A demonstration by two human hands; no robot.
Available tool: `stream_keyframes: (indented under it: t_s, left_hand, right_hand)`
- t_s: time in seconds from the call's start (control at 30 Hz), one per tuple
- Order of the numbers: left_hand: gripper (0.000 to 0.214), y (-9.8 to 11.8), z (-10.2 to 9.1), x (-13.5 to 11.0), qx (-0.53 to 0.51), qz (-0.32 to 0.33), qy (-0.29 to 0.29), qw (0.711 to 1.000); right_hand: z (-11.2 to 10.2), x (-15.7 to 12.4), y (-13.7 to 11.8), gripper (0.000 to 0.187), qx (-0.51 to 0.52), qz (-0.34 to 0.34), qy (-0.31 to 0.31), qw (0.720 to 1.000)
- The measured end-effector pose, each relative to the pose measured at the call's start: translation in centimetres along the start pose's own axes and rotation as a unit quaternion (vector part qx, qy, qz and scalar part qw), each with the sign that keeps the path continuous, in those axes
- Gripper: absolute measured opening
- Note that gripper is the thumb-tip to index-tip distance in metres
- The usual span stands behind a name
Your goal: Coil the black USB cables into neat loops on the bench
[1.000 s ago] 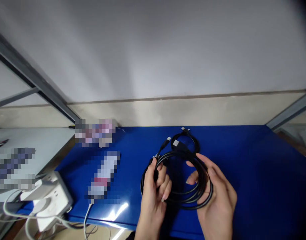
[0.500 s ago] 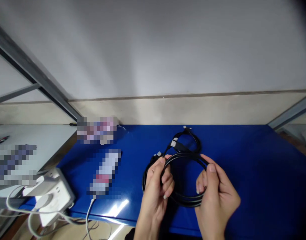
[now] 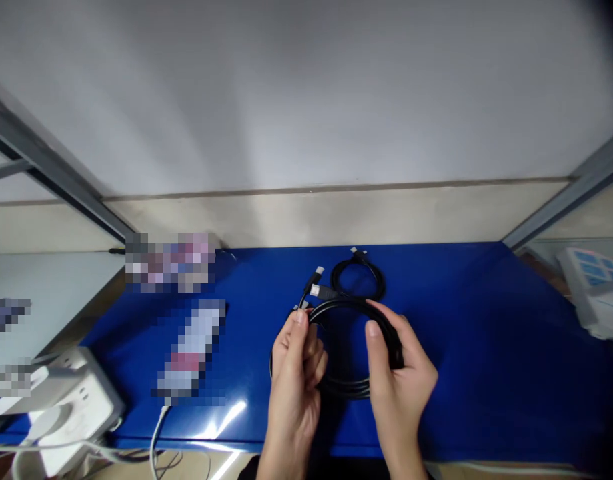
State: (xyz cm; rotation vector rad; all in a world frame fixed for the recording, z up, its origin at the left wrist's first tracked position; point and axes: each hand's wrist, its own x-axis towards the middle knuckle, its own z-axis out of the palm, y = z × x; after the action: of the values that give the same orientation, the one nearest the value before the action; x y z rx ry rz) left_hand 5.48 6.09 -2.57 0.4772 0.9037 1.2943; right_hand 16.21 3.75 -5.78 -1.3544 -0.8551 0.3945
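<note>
A black cable [image 3: 347, 387], wound into a loop of several turns, is held between my hands just above the blue table. My left hand [image 3: 297, 360] is closed on the loop's left side, thumb and index finger pinching it. My right hand [image 3: 403, 377] grips the right side, thumb on the near face and fingers partly hidden behind. Past my left fingertips two plug ends stick out, a slim plug [image 3: 317, 275] and a thicker plug [image 3: 324, 291]. Farther back lies another coiled black cable [image 3: 383, 283]. Part of a further black coil [image 3: 271, 363] shows behind my left hand.
Left on the blue table [image 3: 466, 347] lies a blurred-out phone-like device [image 3: 191, 347] with a white cord [image 3: 159, 430]. A white power strip [image 3: 81, 413] with adapters sits at the left front edge. Blurred items [image 3: 171, 260] stand at the back left. Metal posts flank the table before a wall.
My right hand has come closer to my left, and its curled fingers no longer show inside the loop. The plug ends now stand apart from each other. The view has swung slightly right.
</note>
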Motion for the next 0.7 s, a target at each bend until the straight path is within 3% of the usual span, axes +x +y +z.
stream_keyframes:
  t_s: [0.17,0.43,0.7]
  left_hand:
    - [0.048,0.15,0.16,-0.47,0.019,0.042,0.023,0.999]
    - [0.043,0.02,0.5,-0.57,0.027,0.045,0.042,0.998]
    - [0.06,0.47,0.08,-0.59,-0.017,0.003,0.036,0.999]
  right_hand:
    - [0.17,0.6,0.79,0.018,-0.021,-0.032,-0.01,0.999]
    - [-0.44,0.63,0.86,0.044,0.085,0.151,-0.056,0.983]
    - [-0.57,0.65,0.31,0.04,0.198,0.217,-0.062,0.954]
